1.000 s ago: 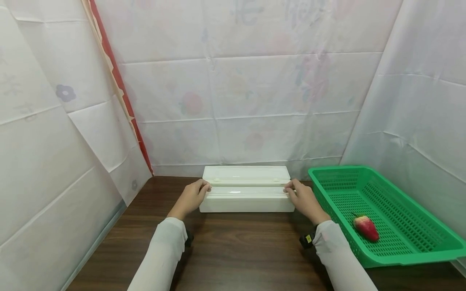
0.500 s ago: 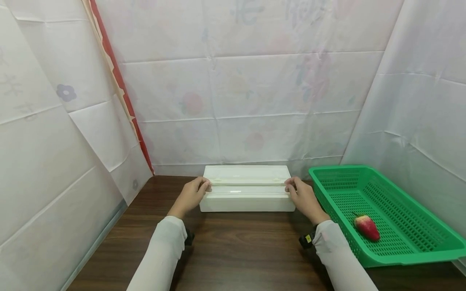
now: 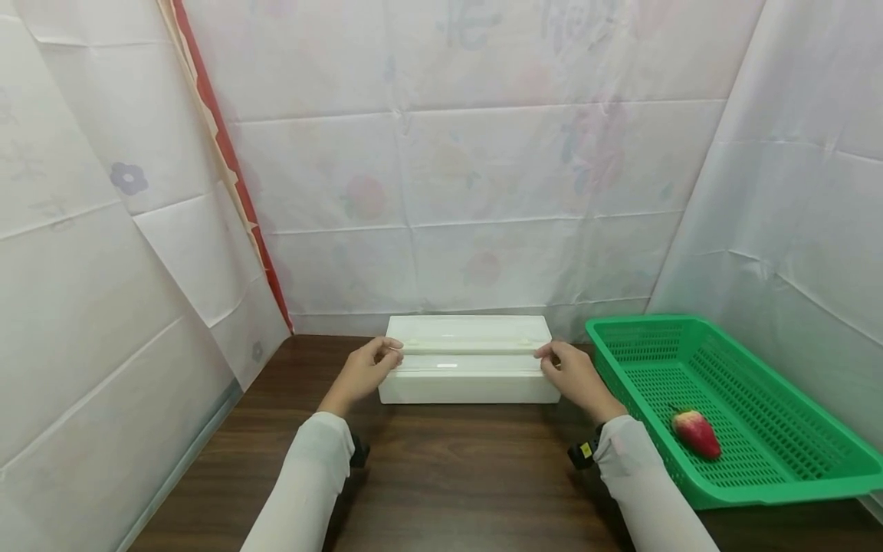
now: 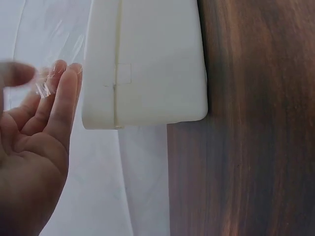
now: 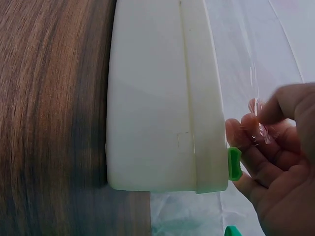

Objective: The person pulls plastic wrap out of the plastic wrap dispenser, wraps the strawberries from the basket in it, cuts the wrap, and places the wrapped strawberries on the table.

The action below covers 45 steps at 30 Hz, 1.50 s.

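Observation:
A long white cling film dispenser point(image 3: 469, 389) lies across the table in the head view, its back part raised behind a front ledge. At its left end, my left hand point(image 3: 362, 372) holds the edge of a clear plastic film point(image 4: 44, 88) between thumb and fingers. My right hand point(image 3: 576, 376) pinches the same film point(image 5: 256, 123) at the right end, thumb against the fingers. Between the hands the film is nearly invisible against the white box. Both wrist views show the fingers just beside the box's upper edge.
To the right stands a green perforated basket point(image 3: 773, 492) with a red and yellow fruit point(image 3: 697, 435) in it. A white patterned sheet point(image 3: 448, 169) hangs close behind the dispenser, and others enclose both sides. Dark wood table point(image 3: 469, 483) lies in front.
Both hands stay at the ends of the dispenser. Their fingertips have shifted slightly inward. Dispenser, basket and fruit keep their places.

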Each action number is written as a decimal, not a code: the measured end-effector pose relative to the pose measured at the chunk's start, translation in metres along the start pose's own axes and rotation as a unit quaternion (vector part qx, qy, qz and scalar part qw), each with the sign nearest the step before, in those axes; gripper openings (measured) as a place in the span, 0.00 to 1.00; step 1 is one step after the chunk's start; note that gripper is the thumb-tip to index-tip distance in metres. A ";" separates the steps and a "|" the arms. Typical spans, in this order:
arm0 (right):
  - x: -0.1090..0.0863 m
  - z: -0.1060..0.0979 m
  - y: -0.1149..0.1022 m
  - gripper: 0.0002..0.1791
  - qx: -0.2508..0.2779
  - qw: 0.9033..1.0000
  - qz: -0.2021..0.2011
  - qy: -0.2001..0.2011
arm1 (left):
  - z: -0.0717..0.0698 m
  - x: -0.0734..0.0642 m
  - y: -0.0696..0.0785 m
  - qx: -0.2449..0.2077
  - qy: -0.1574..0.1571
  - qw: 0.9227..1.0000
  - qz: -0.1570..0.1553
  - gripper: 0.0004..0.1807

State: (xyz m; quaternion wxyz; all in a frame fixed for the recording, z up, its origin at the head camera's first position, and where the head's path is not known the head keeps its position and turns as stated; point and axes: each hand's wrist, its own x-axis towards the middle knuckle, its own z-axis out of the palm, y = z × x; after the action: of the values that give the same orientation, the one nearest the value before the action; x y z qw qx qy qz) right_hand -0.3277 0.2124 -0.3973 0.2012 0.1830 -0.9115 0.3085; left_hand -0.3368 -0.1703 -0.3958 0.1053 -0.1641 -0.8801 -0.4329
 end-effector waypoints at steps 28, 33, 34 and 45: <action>-0.002 -0.003 -0.001 0.06 -0.027 0.992 -0.061 0.107 | -0.003 -0.002 0.001 -0.002 0.064 0.998 0.011 0.12; -0.002 -0.007 -0.005 0.06 -0.017 0.992 -0.062 0.112 | -0.005 -0.003 0.003 -0.010 0.068 0.998 0.013 0.14; -0.002 -0.007 -0.006 0.07 -0.016 0.992 -0.062 0.113 | -0.005 -0.004 0.003 -0.009 0.068 0.998 0.015 0.15; -0.004 -0.015 -0.015 0.09 0.017 0.992 -0.046 0.119 | -0.008 -0.003 0.007 -0.012 0.081 0.996 0.021 0.13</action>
State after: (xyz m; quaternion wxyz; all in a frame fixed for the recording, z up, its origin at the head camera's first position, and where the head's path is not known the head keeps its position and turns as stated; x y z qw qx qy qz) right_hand -0.3141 0.2119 -0.3809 0.3190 0.1905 -0.8662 0.3340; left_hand -0.3305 -0.1733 -0.3865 0.1833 -0.1485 -0.8598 -0.4529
